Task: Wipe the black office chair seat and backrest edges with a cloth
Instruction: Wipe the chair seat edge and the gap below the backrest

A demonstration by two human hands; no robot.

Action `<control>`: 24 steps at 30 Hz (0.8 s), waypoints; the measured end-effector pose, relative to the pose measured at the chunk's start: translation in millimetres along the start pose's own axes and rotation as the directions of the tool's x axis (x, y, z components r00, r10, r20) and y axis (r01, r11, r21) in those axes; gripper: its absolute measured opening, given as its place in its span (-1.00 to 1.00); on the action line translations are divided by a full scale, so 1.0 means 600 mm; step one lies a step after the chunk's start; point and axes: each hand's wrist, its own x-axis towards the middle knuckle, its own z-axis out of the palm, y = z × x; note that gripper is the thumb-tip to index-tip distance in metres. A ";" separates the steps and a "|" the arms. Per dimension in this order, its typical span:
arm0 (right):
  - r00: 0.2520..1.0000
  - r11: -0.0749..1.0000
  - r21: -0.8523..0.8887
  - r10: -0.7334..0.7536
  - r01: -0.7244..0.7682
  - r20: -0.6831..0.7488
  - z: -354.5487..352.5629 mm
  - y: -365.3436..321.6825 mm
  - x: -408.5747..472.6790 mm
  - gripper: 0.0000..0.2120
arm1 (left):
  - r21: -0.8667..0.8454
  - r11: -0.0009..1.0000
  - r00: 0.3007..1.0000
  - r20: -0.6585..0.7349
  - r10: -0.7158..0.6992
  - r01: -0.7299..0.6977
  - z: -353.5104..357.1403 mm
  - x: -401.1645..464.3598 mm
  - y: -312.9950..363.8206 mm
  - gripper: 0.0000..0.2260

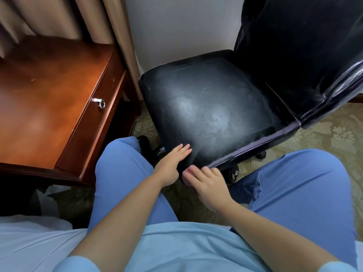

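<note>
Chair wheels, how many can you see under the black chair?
3. One wheel by the right hand, one under the seat's right edge, one near the left hand. More may be hidden.

Black leather-look seat, glossy but scuffed with dull grey patches beyond the fingertips; stitched piping rims its near edge. Backrest shines, creased. Polished reddish wooden table, bright metal pull. Carpet matt, woven.
</note>
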 end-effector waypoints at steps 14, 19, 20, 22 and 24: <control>0.909 0.897 0.172 0.416 -0.408 -0.014 -0.030 0.015 0.011 -0.66 | -0.010 1.000 1.000 -0.008 -0.007 0.007 -0.004 0.001 -0.002 -0.24; 0.859 0.822 0.304 0.511 -0.481 -0.021 -0.042 0.062 0.008 -0.53 | -0.043 0.999 0.999 0.036 -0.030 0.031 -0.006 -0.002 0.005 -0.23; 0.890 0.847 0.302 0.455 -0.437 0.012 -0.040 0.059 0.004 -0.53 | -0.052 0.998 0.998 0.047 -0.028 0.031 -0.007 -0.002 0.006 -0.22; 0.943 0.898 0.293 0.326 -0.330 0.063 -0.036 0.040 -0.003 -0.58 | -0.065 0.997 0.997 0.074 -0.029 0.034 -0.009 -0.002 0.007 -0.20; 0.973 0.949 0.228 0.190 -0.216 0.131 -0.029 0.022 -0.007 -0.66 | -0.028 0.999 0.995 0.093 -0.018 0.020 -0.007 -0.003 0.008 -0.18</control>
